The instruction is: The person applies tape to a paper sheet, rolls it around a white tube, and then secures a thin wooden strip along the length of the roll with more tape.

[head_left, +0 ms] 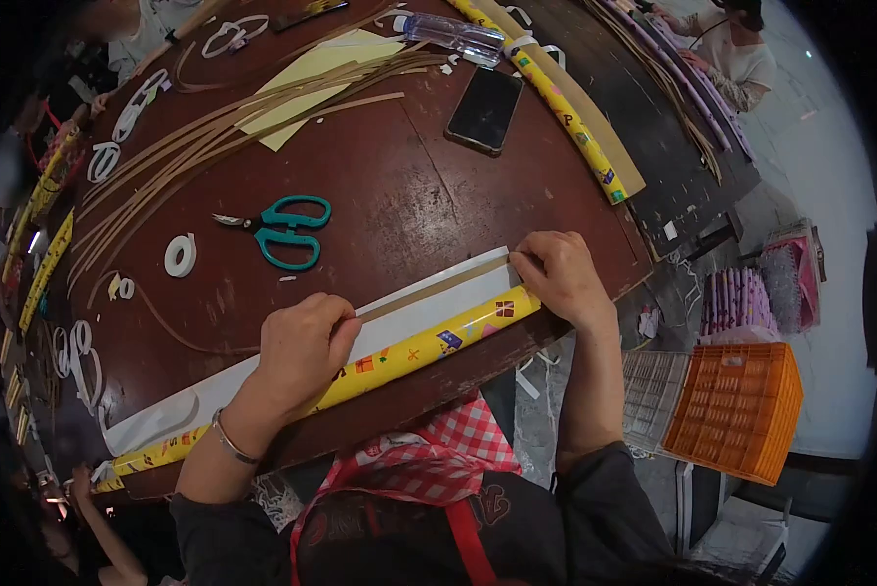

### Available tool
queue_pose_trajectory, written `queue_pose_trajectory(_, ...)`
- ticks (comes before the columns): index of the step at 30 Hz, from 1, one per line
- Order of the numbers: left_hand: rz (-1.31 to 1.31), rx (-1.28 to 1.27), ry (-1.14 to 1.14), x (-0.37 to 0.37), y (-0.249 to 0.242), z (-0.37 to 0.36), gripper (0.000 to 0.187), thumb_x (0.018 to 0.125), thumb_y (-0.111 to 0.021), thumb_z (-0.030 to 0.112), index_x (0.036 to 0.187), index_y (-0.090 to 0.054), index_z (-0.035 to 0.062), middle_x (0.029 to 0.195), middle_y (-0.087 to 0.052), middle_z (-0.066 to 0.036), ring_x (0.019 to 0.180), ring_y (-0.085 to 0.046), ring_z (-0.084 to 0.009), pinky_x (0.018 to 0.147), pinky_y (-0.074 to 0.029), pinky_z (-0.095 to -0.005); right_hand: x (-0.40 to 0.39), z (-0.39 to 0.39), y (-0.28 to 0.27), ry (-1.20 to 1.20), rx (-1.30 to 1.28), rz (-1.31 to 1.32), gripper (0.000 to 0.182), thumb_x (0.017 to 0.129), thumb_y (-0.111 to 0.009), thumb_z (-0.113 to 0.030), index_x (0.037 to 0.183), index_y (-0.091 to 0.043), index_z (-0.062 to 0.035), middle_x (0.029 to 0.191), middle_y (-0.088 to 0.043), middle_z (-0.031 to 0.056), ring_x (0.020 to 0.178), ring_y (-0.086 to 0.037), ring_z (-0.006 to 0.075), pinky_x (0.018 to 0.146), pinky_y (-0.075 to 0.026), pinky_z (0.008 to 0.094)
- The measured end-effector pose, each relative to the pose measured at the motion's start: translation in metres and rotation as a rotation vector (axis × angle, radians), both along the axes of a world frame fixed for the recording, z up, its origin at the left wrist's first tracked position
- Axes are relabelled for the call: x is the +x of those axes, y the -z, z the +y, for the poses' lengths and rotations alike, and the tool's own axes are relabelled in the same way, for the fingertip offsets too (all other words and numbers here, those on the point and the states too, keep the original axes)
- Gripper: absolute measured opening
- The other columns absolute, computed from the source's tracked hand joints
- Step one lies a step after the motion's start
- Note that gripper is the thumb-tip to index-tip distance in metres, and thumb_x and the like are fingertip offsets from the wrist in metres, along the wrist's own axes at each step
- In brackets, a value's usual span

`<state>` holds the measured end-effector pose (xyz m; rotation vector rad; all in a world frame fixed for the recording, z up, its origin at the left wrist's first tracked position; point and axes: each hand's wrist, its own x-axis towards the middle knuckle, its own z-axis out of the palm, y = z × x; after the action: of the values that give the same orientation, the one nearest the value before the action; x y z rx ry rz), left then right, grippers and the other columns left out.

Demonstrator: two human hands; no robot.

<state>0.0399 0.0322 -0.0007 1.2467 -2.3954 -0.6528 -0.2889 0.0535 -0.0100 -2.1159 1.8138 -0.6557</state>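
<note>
A long yellow patterned roll (399,361) lies along the table's near edge, its white underside (429,311) spread flat behind it. A narrow brown strip (438,288) runs over the white part between my hands. My left hand (305,352) has its fingers bent together over the strip's left part; the fingertips are partly hidden. At the right end, my right hand (561,273) pinches the strip at the corner of the white sheet. Teal-handled scissors (287,232) and a white tape roll (180,255) lie behind my left hand.
Brown strips (224,132) lie over yellow paper (307,93) at the back left. A phone (485,109), a plastic bottle (453,37) and another yellow roll (570,117) are farther back. An orange crate (741,410) stands right. People are around the table.
</note>
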Motion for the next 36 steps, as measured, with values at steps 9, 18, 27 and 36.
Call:
queue_pose_trajectory(9, -0.004, 0.011, -0.001, 0.0, 0.002, 0.0, 0.008, 0.083, -0.068, 0.013, 0.085, -0.066, 0.0057, 0.079, -0.064, -0.012, 0.068, -0.064, -0.032, 0.061, -0.051, -0.0406, 0.003, -0.001, -0.006, 0.014, 0.03, -0.025, 0.016, 0.082, -0.064, -0.01, 0.079, -0.066, 0.0048, 0.068, -0.062, 0.0186, 0.062, -0.064, 0.0307, 0.059, -0.049, 0.0375)
queue_pose_trajectory(18, -0.013, 0.038, -0.005, 0.001, 0.002, -0.001, 0.01, 0.084, -0.066, 0.016, 0.084, -0.066, 0.0051, 0.079, -0.063, -0.012, 0.069, -0.064, -0.0326, 0.062, -0.05, -0.0416, 0.002, -0.002, -0.006, 0.004, 0.029, 0.005, 0.015, 0.082, -0.066, -0.01, 0.079, -0.066, 0.0047, 0.068, -0.062, 0.0186, 0.061, -0.064, 0.0305, 0.058, -0.049, 0.0373)
queue_pose_trajectory(27, 0.013, 0.073, -0.019, 0.001, 0.0, -0.002, 0.011, 0.084, -0.066, 0.015, 0.084, -0.066, 0.0049, 0.079, -0.064, -0.012, 0.069, -0.064, -0.0325, 0.062, -0.05, -0.0413, 0.006, -0.002, -0.011, 0.035, 0.076, -0.016, 0.018, 0.081, -0.063, -0.016, 0.074, -0.063, 0.0004, 0.072, -0.064, 0.0179, 0.068, -0.063, 0.0346, 0.066, -0.047, 0.0435)
queue_pose_trajectory(36, -0.004, 0.071, -0.003, 0.003, 0.002, -0.003, 0.01, 0.085, -0.065, 0.016, 0.086, -0.065, 0.0058, 0.081, -0.064, -0.011, 0.071, -0.064, -0.0324, 0.063, -0.05, -0.0412, 0.007, -0.003, -0.012, 0.036, 0.088, -0.012, 0.016, 0.08, -0.065, -0.014, 0.076, -0.064, 0.0013, 0.071, -0.064, 0.0183, 0.067, -0.063, 0.0355, 0.063, -0.048, 0.0435)
